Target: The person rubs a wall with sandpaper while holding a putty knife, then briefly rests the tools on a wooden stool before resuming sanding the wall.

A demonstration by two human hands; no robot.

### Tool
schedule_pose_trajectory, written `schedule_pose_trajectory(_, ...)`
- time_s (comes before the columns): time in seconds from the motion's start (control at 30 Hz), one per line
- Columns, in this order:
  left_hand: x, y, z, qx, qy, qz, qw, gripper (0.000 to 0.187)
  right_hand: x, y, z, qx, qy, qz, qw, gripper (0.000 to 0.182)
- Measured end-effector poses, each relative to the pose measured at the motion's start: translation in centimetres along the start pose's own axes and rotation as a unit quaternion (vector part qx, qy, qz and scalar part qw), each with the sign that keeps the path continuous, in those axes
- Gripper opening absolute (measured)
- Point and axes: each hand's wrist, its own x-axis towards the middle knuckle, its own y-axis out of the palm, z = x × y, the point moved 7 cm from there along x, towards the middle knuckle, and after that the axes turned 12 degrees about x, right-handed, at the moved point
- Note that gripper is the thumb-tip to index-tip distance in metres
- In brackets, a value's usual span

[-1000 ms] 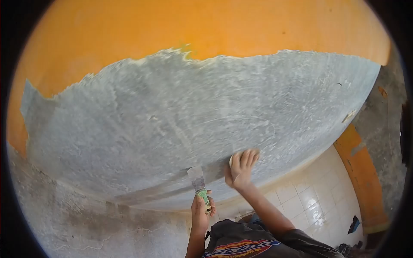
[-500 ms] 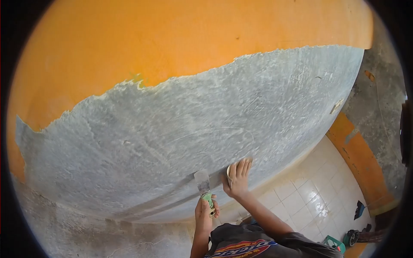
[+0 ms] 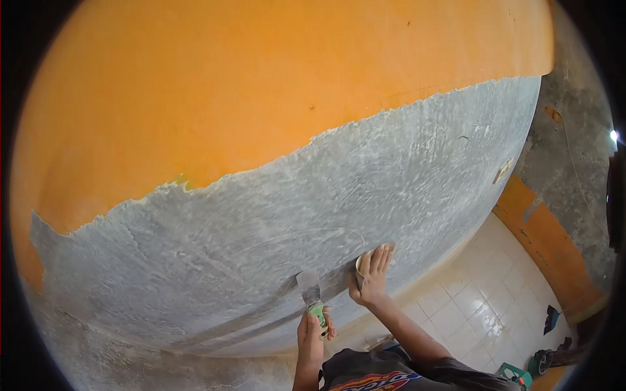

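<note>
My left hand [image 3: 314,329] is closed around the green handle of a putty knife [image 3: 309,287], its broad metal blade pointing up in front of the wall. To the right of it, my right hand [image 3: 372,279] presses a piece of sandpaper [image 3: 359,263] against the bare grey part of the wall [image 3: 261,228]. The sandpaper's pale edge curls out beside the palm, and most of the sheet is hidden under the fingers. Above a ragged edge, orange paint [image 3: 195,85] covers the upper wall.
Pale floor tiles [image 3: 450,293] lie below the wall on the right. Farther right stands another wall, patchy grey with an orange band [image 3: 554,247]. A green object [image 3: 515,374] and a dark blue item [image 3: 551,319] rest on the floor at lower right.
My right hand has slid right and upward along the wall with the sandpaper. The view has tilted up, showing more orange paint. The putty knife stays in my left hand.
</note>
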Motion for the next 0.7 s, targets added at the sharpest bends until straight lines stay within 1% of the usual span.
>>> schedule_pose_trajectory(0.03,0.3,0.3,-0.1,0.001,0.002,0.001,1.0,0.048,2.0,-0.9,-0.2,0.0,-0.001,-0.002,1.0,0.073)
schedule_pose_trajectory(0.1,0.4,0.9,0.3,-0.008,0.0,-0.002,1.0,0.049,9.2,-6.7,1.1,-0.001,-0.046,-0.108,0.993,0.072)
schedule_pose_trajectory(0.17,0.6,1.6,0.2,-0.017,0.009,0.006,1.0,0.049,14.4,-10.8,1.5,0.026,-0.028,-0.123,0.992,0.074)
schedule_pose_trajectory(0.27,1.0,2.6,0.3,-0.025,0.02,0.013,0.999,0.05,16.1,-12.1,1.2,0.009,-0.013,-0.104,0.994,0.075)
schedule_pose_trajectory(0.3,1.0,3.1,0.4,-0.024,0.025,0.011,0.999,0.05,15.1,-11.5,0.6,0.009,-0.014,-0.1,0.995,0.075)
schedule_pose_trajectory(0.37,1.2,3.9,0.7,-0.03,0.026,0.01,0.999,0.051,10.3,-8.5,-1.2,-0.017,-0.052,-0.102,0.993,0.075)
schedule_pose_trajectory(0.43,1.3,4.8,0.6,-0.033,0.031,0.009,0.999,0.051,4.3,-5.1,-4.0,-0.018,-0.029,-0.045,0.998,0.075)
schedule_pose_trajectory(0.53,2.0,6.0,0.4,-0.038,0.036,0.011,0.999,0.05,7.2,-7.8,-3.7,-0.014,-0.054,-0.051,0.997,0.074)
schedule_pose_trajectory(0.6,1.8,6.4,0.9,-0.043,0.03,0.006,0.999,0.05,13.6,-11.9,-1.9,-0.018,-0.062,-0.08,0.995,0.074)
schedule_pose_trajectory(0.63,1.9,6.7,1.1,-0.042,0.024,0.003,0.999,0.05,16.3,-13.6,-1.2,-0.018,-0.049,-0.086,0.995,0.073)
schedule_pose_trajectory(0.7,2.2,7.3,1.0,-0.031,0.028,0.0,0.999,0.05,19.3,-15.4,0.2,-0.003,-0.051,-0.06,0.997,0.071)
